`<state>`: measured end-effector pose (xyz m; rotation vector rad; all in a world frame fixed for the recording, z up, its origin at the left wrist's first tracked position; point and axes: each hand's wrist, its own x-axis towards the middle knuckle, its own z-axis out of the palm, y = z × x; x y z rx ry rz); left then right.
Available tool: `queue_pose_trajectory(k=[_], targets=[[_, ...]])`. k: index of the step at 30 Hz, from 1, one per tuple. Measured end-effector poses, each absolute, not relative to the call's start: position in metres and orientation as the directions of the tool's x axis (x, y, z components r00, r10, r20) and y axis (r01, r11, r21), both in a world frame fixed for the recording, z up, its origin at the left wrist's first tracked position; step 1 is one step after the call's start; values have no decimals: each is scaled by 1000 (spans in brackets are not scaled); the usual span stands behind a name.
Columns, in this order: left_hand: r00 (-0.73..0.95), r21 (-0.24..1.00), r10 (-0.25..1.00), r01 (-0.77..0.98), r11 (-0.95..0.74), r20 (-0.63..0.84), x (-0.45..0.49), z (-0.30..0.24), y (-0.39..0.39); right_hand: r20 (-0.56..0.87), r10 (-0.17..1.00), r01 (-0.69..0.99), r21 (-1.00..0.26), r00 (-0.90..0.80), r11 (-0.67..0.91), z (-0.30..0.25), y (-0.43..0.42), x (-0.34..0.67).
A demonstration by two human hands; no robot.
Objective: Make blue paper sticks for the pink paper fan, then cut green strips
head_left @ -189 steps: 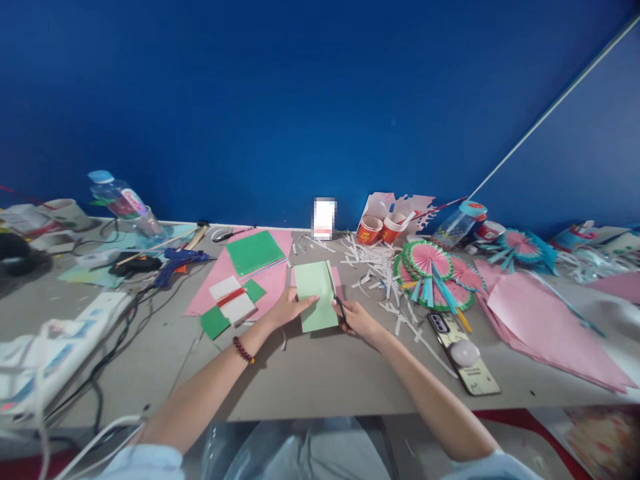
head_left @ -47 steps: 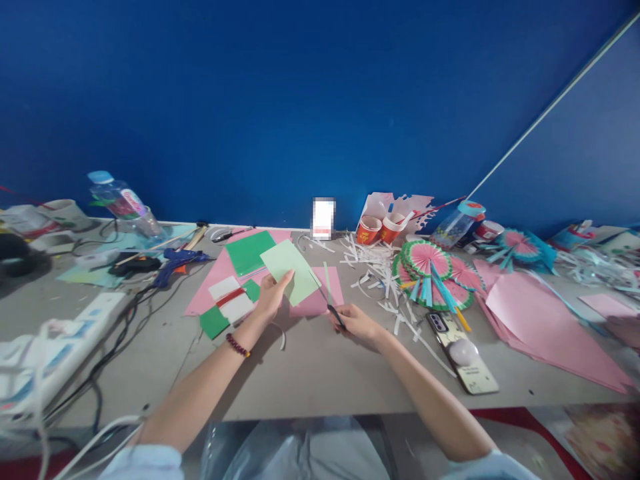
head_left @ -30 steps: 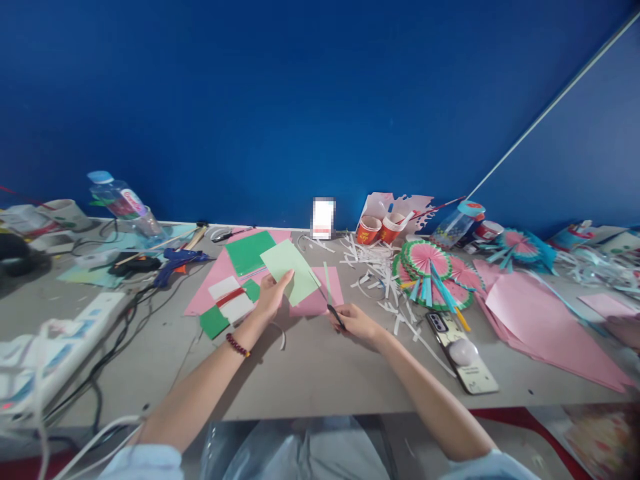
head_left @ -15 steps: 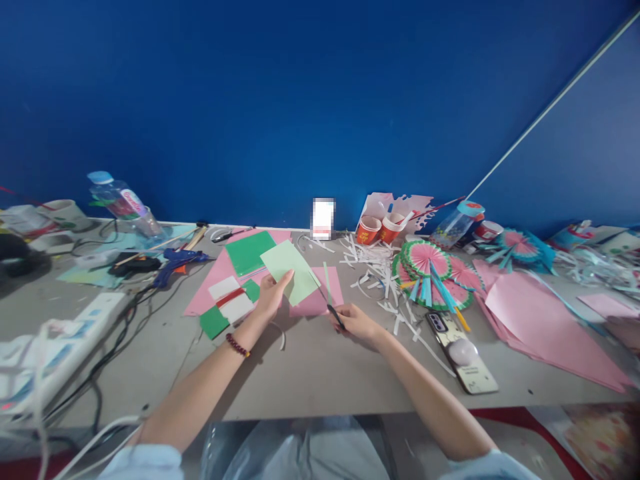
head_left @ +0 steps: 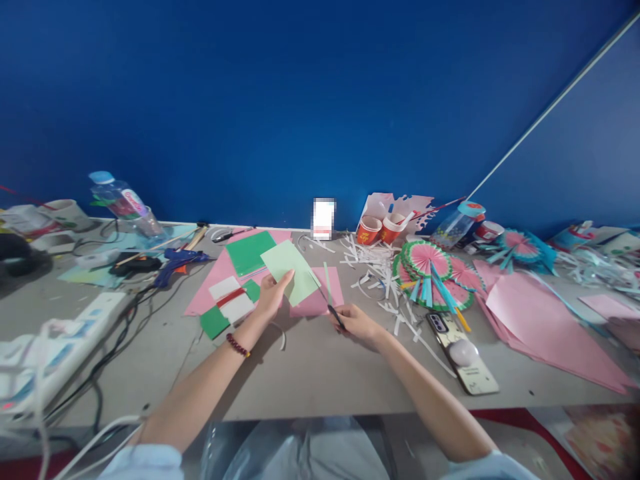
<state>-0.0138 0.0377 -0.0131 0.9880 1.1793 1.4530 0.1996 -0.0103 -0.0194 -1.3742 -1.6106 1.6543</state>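
Note:
My left hand (head_left: 271, 297) pinches a pale green sheet of paper (head_left: 291, 270) by its lower left corner and holds it tilted above the table. My right hand (head_left: 354, 321) is closed on the black handles of a pair of scissors (head_left: 334, 313); their blades point up toward the sheet's right edge. A narrow pale green strip (head_left: 327, 273) lies just right of the sheet, on a pink sheet (head_left: 315, 300). A bead bracelet is on my left wrist.
Pink and dark green sheets (head_left: 249, 252) lie to the left, with a glue gun (head_left: 177, 259), cables and a water bottle (head_left: 123, 202). White paper scraps (head_left: 380, 270), paper cups (head_left: 377, 230), paper fans (head_left: 430, 270), a phone (head_left: 463, 353) and big pink sheets (head_left: 545, 327) lie to the right.
Six seconds ago the green sheet lay flat under both hands; now my left hand holds it raised and tilted to the left, with a cut strip beside it. Nothing has moved in the last second.

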Motion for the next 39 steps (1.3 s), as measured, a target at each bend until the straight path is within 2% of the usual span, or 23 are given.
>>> queue_pose_trajectory(k=[15,39], targets=[[-182,983,983,-175,-49,17,-14,-13,38,-370,847,344,-907,-382,-241,-11,-13,198],[-189,980,982,-195,-46,9,-14,-14,38,-320,856,293,-933,-406,-210,-23,-10,201]])
